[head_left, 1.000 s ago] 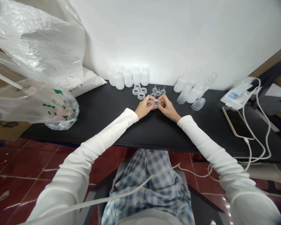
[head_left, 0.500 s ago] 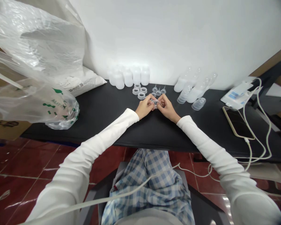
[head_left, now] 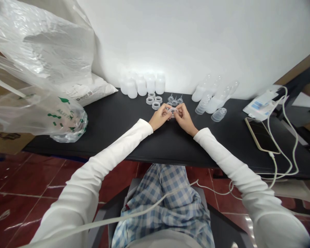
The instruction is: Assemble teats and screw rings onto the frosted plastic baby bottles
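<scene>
Between my two hands, over the black table [head_left: 113, 127], is a clear plastic bottle collar ring [head_left: 173, 110]. My left hand [head_left: 160, 115] pinches its left side and my right hand [head_left: 183, 117] grips the right side. The fingers partly cover the ring, so I cannot tell whether a nipple sits inside it. Just behind the hands stand several clear bottle nipples [head_left: 180, 100], tips up. Several loose collar rings [head_left: 155, 105] lie to the left of them, some close to my left hand.
White bottles [head_left: 141, 86] stand along the wall. At right are bottles with clear caps [head_left: 217, 100], a loose cap [head_left: 219, 115], a phone [head_left: 262, 135] and a white cable [head_left: 296, 148]. Plastic bags [head_left: 64, 117] crowd the left end.
The ring has tilted slightly between my fingers and shows more of its rim. Both hands stay in nearly the same place.
</scene>
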